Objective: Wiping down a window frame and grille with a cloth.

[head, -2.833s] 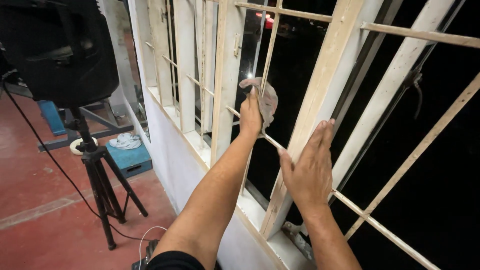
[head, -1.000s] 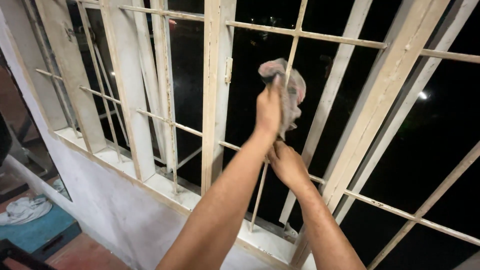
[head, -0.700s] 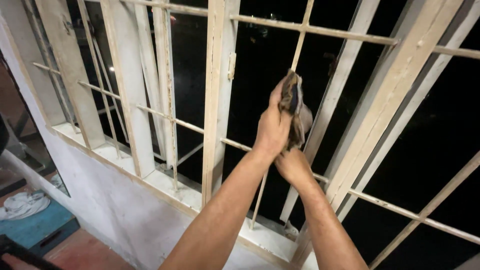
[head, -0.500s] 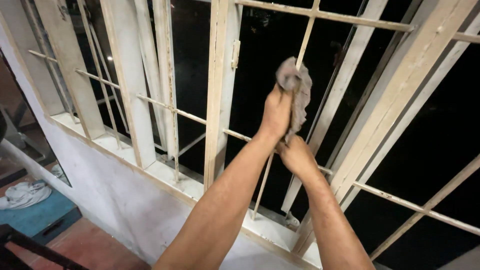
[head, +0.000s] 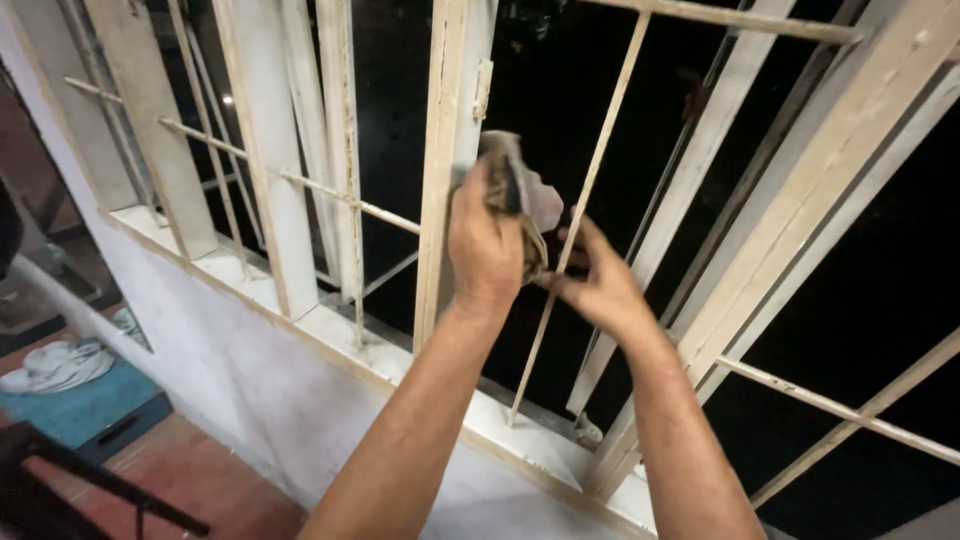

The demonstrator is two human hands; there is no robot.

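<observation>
Left hand (head: 487, 250) sat at centre frame, fingers curled tight around a bunched grey rag (head: 522, 196); grip closed on the cloth, which stood up above the knuckles and pressed against the upright cream window post (head: 448, 150); right hand (head: 597, 285) lay just right of it, fingers loosely bent, fingertips pinching the lower edge of the same rag; thin vertical grille bar (head: 580, 215) ran between the two hands, passing behind the cloth, tilted slightly so its top leaned to upper right; horizontal grille rod (head: 330, 192) crossed the left panes at mid height; window sill (head: 340, 335) ran diagonally from left edge down to lower right, pale and scuffed; panes behind the bars were dark.

Lower left of frame: a teal box (head: 85, 405) stood on the red tiled floor (head: 210, 490); a white crumpled cloth (head: 55, 365) lay on top of the box, at its near corner; whether anything was inside the box could not be told; a dark stand leg (head: 95, 480) crossed the bottom left corner.
</observation>
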